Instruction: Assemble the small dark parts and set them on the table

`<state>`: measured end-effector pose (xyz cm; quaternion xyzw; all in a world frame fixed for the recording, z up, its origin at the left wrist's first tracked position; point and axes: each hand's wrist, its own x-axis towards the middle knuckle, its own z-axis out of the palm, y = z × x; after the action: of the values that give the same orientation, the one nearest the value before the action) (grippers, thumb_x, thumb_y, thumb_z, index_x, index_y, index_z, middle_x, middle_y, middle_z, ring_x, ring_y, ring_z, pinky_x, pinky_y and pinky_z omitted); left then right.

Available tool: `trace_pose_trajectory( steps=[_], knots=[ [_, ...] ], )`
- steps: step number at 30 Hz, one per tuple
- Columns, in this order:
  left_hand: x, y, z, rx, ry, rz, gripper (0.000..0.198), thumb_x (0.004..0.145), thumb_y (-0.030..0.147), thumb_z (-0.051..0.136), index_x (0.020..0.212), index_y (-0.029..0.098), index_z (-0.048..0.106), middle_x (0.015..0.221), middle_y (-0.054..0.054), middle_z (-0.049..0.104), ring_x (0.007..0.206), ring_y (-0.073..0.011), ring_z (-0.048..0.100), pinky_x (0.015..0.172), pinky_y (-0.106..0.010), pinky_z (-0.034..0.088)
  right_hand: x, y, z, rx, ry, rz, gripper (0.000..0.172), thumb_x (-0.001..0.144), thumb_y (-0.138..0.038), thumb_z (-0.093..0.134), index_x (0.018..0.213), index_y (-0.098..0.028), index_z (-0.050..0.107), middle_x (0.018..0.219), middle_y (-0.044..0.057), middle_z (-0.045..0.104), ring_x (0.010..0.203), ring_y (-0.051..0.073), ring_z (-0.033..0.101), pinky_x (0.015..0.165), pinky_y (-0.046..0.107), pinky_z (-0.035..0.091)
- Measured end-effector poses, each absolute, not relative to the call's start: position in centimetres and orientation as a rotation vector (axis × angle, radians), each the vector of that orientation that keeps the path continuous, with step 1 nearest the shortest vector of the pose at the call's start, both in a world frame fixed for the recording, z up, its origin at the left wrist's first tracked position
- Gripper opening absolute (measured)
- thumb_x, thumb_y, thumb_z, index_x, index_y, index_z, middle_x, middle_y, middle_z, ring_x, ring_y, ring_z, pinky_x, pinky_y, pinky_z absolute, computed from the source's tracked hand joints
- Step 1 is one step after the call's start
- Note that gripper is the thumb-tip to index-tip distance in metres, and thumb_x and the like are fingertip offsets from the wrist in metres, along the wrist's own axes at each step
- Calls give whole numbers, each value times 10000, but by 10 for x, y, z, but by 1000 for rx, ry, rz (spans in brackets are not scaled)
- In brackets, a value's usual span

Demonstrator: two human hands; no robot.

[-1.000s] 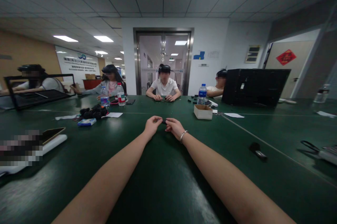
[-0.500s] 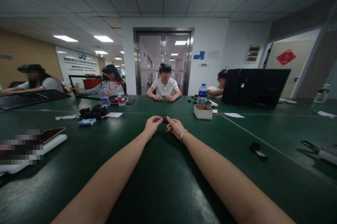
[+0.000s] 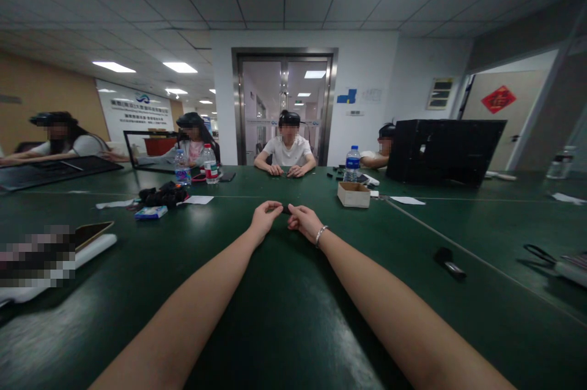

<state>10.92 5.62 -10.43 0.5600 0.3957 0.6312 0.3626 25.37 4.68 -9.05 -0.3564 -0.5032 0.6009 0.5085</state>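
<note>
Both my arms stretch forward over a dark green table point(image 3: 284, 316). My left hand point(image 3: 265, 217) and my right hand point(image 3: 303, 220) meet at the middle, fingers curled. Between their fingertips they pinch a small black part point(image 3: 285, 209), held just above the tabletop. A silver bracelet point(image 3: 320, 235) circles my right wrist. Most of the part is hidden by my fingers.
A small cardboard box point(image 3: 353, 194) and a water bottle point(image 3: 351, 164) stand beyond my hands. A black item point(image 3: 448, 259) lies at right, a pile of black parts point(image 3: 162, 195) at left. Several people sit around the far side; a black monitor back point(image 3: 443, 150) stands at right.
My hands stay nearly still on the small part. The person at far left has lowered a black frame flat, and the person beside them now holds a frame upright.
</note>
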Motion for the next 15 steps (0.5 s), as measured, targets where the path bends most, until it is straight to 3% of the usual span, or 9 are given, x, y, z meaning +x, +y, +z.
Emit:
trace_pose_trajectory(
  steps=[7,15],
  knots=[
    [114,53,-101,1387,957,1608,329,563,365,724,782,136,635,727,-42,632,677,-122,561,636,-246,438,254,47,-88,-884,-1193,1461,352,748,-465,593,683,-151,449,437,-12,543,346,74,481,466,243,509],
    [113,49,-97,1349,974,1541,382,528,420,736,746,126,623,613,-6,586,548,-82,497,555,-227,395,256,48,-89,-849,-1220,1487,327,767,-427,590,679,-131,480,470,4,557,365,66,489,493,235,516]
  ],
)
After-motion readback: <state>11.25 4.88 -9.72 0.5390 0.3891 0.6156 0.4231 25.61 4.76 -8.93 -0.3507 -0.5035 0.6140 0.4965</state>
